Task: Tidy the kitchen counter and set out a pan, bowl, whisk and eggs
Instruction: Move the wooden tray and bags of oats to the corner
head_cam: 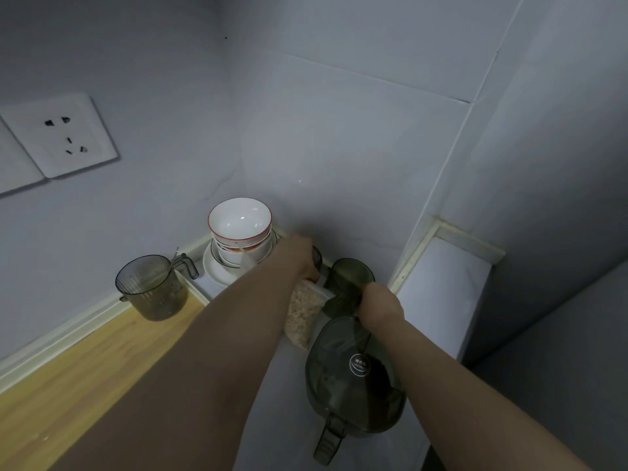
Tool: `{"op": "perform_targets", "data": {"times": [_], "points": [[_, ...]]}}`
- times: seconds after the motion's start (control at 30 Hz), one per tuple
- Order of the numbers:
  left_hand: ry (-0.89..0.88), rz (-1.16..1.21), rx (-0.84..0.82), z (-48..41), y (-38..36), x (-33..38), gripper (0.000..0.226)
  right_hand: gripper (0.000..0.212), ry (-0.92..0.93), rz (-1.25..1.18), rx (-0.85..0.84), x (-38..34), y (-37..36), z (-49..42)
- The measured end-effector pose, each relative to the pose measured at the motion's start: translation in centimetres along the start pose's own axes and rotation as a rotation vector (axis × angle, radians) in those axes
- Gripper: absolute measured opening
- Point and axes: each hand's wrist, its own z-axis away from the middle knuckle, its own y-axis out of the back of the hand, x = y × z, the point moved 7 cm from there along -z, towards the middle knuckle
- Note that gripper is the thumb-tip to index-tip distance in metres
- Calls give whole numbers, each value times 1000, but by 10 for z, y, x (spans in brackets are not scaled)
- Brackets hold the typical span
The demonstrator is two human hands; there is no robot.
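Observation:
White bowls with red rims (240, 222) stand stacked on a white plate (217, 270) in the counter's back corner. My left hand (299, 254) reaches just right of the stack and grips a dark-lidded jar against the wall. A clear container of pale grains (302, 316) lies tilted under that hand. My right hand (379, 305) holds the near side of a smoky green cup (351, 275). No pan, whisk or eggs are in view.
A smoky green kettle with a round label (353, 379) sits below my right forearm, handle toward me. A tinted measuring jug (153, 287) stands at the left on the wooden counter (85, 365). A wall socket (63, 136) is upper left. A white ledge (441, 294) rises at right.

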Motion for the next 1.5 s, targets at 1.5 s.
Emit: {"op": "perform_targets", "data": {"times": [1.5], "points": [[533, 277, 481, 312, 90, -175, 81, 24, 648, -20, 294, -215, 41, 158]]}}
